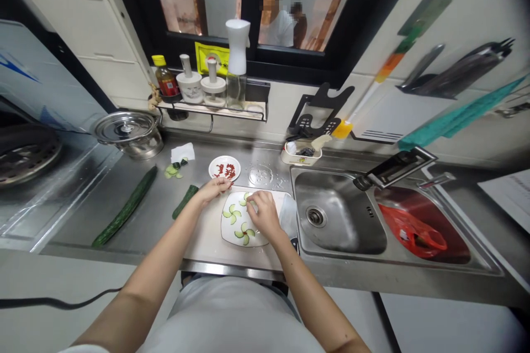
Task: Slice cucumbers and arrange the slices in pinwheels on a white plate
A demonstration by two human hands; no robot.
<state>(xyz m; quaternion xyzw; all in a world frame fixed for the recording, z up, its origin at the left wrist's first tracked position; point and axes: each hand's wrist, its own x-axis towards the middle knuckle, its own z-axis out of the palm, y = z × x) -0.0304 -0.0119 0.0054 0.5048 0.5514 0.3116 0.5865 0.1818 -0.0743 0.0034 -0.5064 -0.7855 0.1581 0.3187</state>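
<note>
A square white plate (231, 230) lies on a pale cutting board (202, 242), with cucumber slices (244, 233) fanned into flower shapes. Red bits mark the centre of the nearest flower. My left hand (215, 188) is pinched at the plate's upper left corner, a small red piece at its fingertips. Over the plate's right side, my right hand (264, 210) has bent fingers touching or just above a slice; whether it grips anything is hidden. Behind my left hand, a small white dish (212, 168) holds chopped red pieces (229, 170).
A whole cucumber (126, 208) and a cut one (184, 201) lie left. Cucumber scraps (173, 170) sit near white paper (183, 153). A knife (294, 243) lies by the board's right edge. The sink (339, 215) and red bag (414, 231) are right; a steel pot (143, 140) stands back left.
</note>
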